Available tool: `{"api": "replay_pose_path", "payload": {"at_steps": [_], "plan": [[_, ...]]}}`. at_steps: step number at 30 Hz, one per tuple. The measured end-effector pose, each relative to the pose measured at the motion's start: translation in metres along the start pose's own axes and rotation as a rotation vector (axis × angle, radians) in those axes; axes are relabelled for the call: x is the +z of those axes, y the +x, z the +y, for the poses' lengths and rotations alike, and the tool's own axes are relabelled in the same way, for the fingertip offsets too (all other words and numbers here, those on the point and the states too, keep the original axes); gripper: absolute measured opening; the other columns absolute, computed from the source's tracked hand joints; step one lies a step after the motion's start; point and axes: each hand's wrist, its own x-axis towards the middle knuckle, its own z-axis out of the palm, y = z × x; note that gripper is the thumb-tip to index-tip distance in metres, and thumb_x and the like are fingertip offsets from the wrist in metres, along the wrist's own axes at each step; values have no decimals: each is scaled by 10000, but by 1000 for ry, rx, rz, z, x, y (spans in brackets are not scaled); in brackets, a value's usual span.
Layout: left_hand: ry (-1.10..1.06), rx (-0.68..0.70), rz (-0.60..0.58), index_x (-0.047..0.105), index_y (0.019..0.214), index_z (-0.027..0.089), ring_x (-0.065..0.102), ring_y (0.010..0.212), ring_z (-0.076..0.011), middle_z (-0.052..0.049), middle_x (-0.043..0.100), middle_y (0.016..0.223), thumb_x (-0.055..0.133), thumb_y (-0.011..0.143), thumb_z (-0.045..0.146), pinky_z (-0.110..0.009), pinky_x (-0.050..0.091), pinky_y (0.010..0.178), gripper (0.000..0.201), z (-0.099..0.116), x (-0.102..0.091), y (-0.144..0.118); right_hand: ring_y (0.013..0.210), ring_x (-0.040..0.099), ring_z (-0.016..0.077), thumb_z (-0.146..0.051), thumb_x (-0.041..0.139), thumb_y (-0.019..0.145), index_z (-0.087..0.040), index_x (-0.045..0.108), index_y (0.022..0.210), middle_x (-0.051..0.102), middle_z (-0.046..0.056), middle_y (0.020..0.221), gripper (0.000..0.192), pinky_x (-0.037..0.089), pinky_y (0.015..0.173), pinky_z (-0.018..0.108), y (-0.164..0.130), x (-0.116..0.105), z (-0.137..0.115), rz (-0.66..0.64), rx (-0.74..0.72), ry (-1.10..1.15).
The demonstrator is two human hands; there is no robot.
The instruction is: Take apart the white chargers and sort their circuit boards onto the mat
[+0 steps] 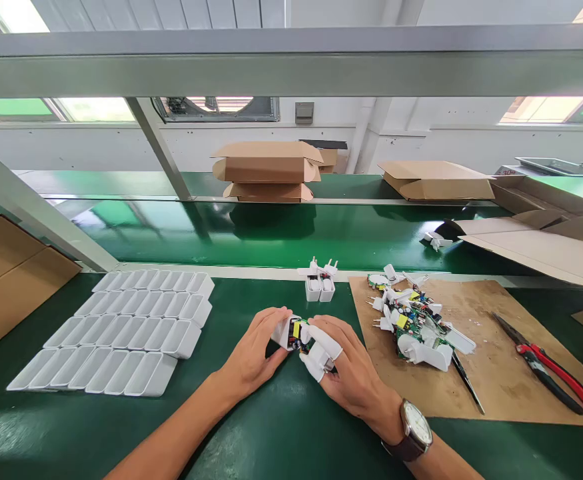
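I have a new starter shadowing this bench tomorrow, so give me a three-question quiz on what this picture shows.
1. True or false: both hands are closed on one charger part with a circuit board showing.
2. Which lies on the brown board nearest its right edge?
A. red-handled cutters
B. white trays
C. folded cartons
3. Fill in: the wristwatch is on the person's ____ wrist.

Key
1. True.
2. A; the heap of plugs and boards lies further left on that board.
3. Right.
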Motion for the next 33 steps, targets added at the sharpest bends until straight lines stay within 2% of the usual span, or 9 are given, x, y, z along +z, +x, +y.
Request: {"api": "replay_pose_path", "payload": {"at_steps": [6,13,17,21,33], "plan": [[-15,32,20,295,1561,250,604,1277,-288,-151,637,1352,638,945,148,-496,548,1059,713,0,1,1,1268,609,307,-22,606,899,-173,402,1518,671,171,1285,669,601,994,509,3,0,1,9,-3,1],[-43,-4,-4,335,1538,246,566,1317,-287,-146,612,1388,660,938,167,-503,524,1090,687,-3,1,-2,1281,593,315,-39,598,911,-156,396,1520,664,184,1298,653,593,997,523,0,1,4,-11,6,10],[-43,3,6,310,1555,250,575,1300,-280,-139,623,1372,655,941,163,-495,528,1083,709,-2,1,0,1274,593,313,-45,581,920,-141,389,1522,666,189,1282,639,597,987,514,2,0,3,-20,-2,-1],[-34,16,15,280,1572,261,587,1276,-277,-138,625,1368,652,946,166,-490,535,1073,734,1,-1,2,1274,599,309,-57,566,928,-181,361,1544,664,173,1291,660,596,984,525,2,-1,3,-35,2,-8],[-22,-17,13,304,1549,258,605,1267,-287,-144,638,1350,652,960,230,-499,546,1057,685,1,0,1,1295,592,313,-71,588,935,-190,340,1564,662,173,1315,687,591,998,521,2,-2,3,-43,11,-30]]}}
